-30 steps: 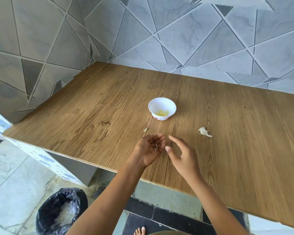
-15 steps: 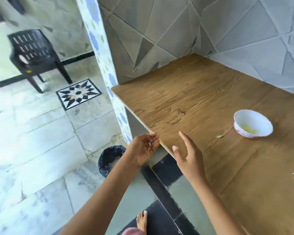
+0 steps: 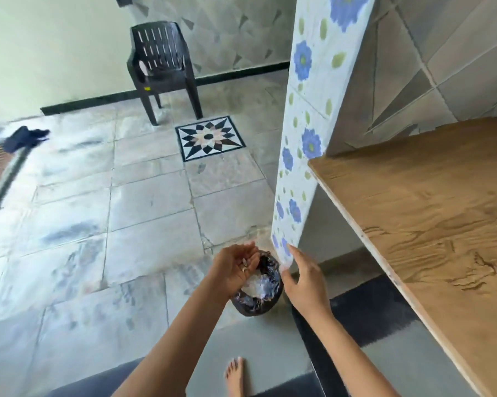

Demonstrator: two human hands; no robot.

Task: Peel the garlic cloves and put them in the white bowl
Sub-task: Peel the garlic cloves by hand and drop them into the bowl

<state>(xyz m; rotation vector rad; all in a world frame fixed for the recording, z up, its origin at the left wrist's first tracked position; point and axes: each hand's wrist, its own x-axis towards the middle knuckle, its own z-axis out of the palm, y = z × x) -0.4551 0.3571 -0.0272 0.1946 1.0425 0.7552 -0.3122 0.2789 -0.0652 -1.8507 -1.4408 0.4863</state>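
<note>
Black-lined bin [image 3: 258, 303]: left hand [image 3: 231, 270] over its left rim, cupped palm-up with small skin scraps [image 3: 244, 262] in it; right hand [image 3: 306, 285] just right, fingers straight; wooden counter [image 3: 442, 224] farther right; black chair [image 3: 161, 61] well beyond.

Both forearms are bare right up to where they run out of sight, and the left hand [image 3: 233, 270] and right hand [image 3: 304, 285] are bare too. One bare foot [image 3: 235, 376] shows on the near side of the bin [image 3: 253, 306]. Further left of the bin there's a strip of dark bluish-grey fabric [image 3: 98, 382], too blurry to tell what garment it is.
</note>
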